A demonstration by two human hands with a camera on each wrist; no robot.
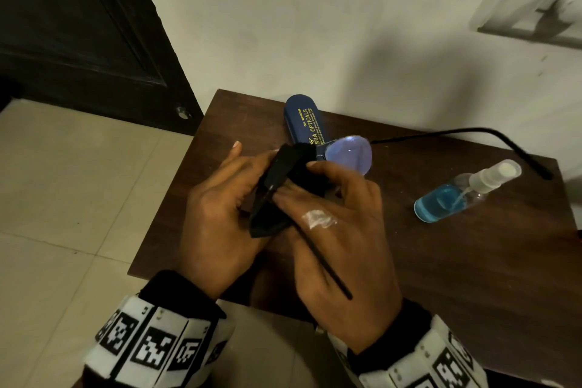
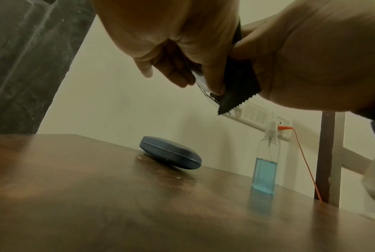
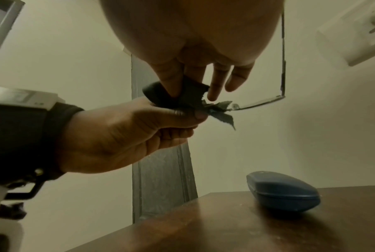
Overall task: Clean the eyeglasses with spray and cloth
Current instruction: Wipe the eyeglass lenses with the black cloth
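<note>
My left hand (image 1: 217, 214) and right hand (image 1: 340, 230) pinch the black cloth (image 1: 283, 186) around the eyeglasses (image 1: 349, 153), frame centre; at right, the spray bottle (image 1: 463, 192) stands half-full of blue liquid.

A dark brown wooden table (image 1: 472, 261) stands with its far edge against a pale, off-white wall (image 1: 315, 25). Left of the table is a dark panelled door (image 1: 78, 41), and pale square tiles cover the floor (image 1: 63, 183). A white switch panel (image 2: 257, 114) sits on the wall, with an orange cable (image 2: 305, 163) plugged in. The light is dim.
</note>
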